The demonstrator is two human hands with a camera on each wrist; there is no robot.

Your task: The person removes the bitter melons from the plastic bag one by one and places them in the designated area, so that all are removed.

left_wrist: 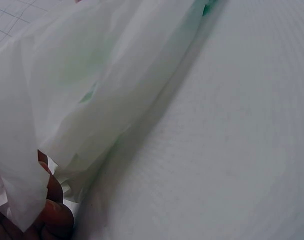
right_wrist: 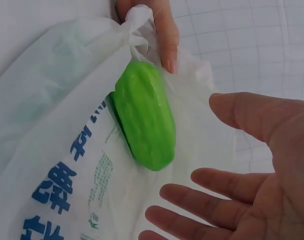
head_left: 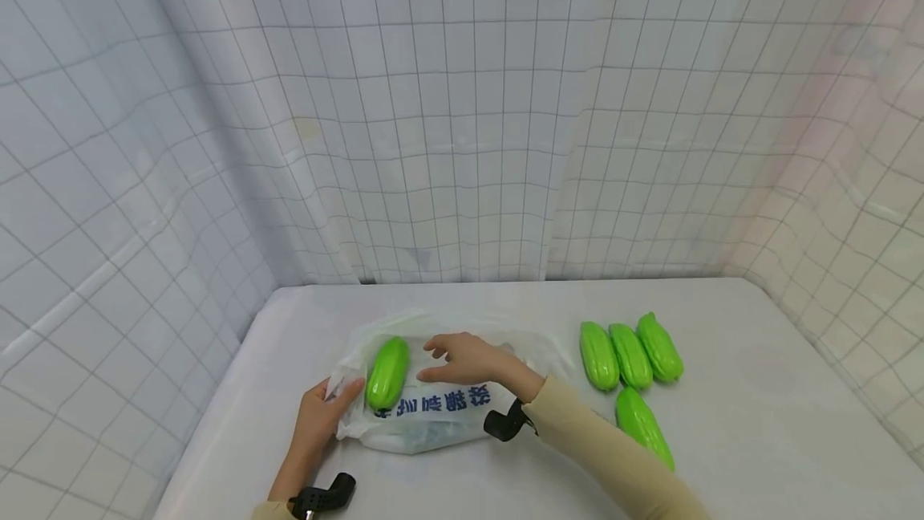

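My left hand [head_left: 318, 417] pinches the edge of a white plastic bag [head_left: 426, 433] printed with blue characters. In the left wrist view, its curled fingers [left_wrist: 56, 215] hold the crumpled film. A glossy green ribbed gourd [head_left: 387, 373] lies at the bag's mouth, close to the left thumb; the right wrist view shows this gourd [right_wrist: 145, 117] partly tucked behind the film. My right hand [head_left: 465, 358] hovers over the bag, to the right of the gourd. Its fingers [right_wrist: 212, 202] are spread and relaxed, apart from the gourd and holding nothing.
Several similar green gourds lie on the right of the white table [head_left: 751, 424]: three side by side, including the middle one [head_left: 631, 355], and another gourd [head_left: 644, 428] nearer, partly behind the right sleeve. White gridded curtains [head_left: 462, 143] hang behind and beside the table.
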